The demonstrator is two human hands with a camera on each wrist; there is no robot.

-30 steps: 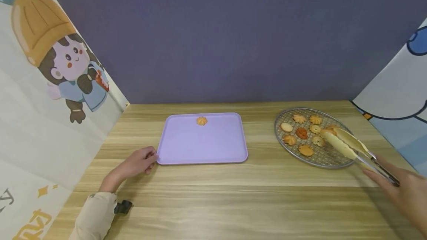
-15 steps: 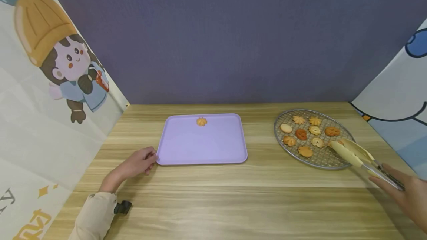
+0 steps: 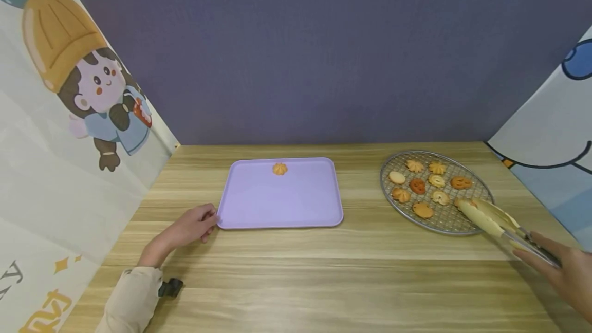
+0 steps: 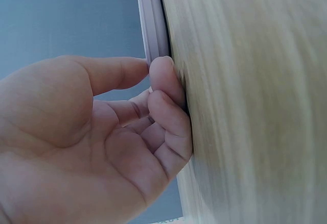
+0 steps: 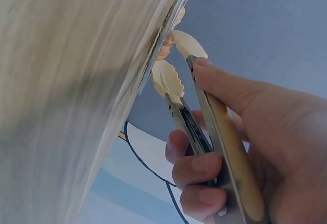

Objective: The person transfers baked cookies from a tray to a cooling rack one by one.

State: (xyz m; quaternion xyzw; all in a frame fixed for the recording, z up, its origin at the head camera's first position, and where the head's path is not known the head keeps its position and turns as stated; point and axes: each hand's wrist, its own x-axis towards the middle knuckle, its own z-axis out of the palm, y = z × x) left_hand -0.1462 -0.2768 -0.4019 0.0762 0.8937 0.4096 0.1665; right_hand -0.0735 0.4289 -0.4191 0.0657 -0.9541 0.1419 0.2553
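At its front left corner, my left hand [image 3: 189, 225] pinches the rim of a lilac tray [image 3: 282, 199]; thumb and fingertip meet the rim in the left wrist view. One star-shaped cookie [image 3: 279, 168] lies near the tray's back edge. My right hand [image 3: 566, 274] grips metal tongs [image 5: 219, 132] with cream scalloped tips. Those tips reach down to a round wire rack [image 3: 407, 215], either side of a brown cookie [image 5: 164, 49] that they partly hide in the head view. Several other cookies, among them a reddish pretzel-shaped one [image 3: 418, 186], lie on the rack.
Both tray and rack rest on a wood-grain table [image 3: 287, 276]. A dark blue-grey panel [image 3: 314, 55] stands behind it, with printed cartoon sheets on the left [image 3: 46, 168] and right [image 3: 550, 122]. A dark band [image 3: 171, 287] sits by the left sleeve.
The tongs have moved toward the front right, off a brown cookie near the rack's right side and onto another one in front of it. My left hand and the tray stay put.
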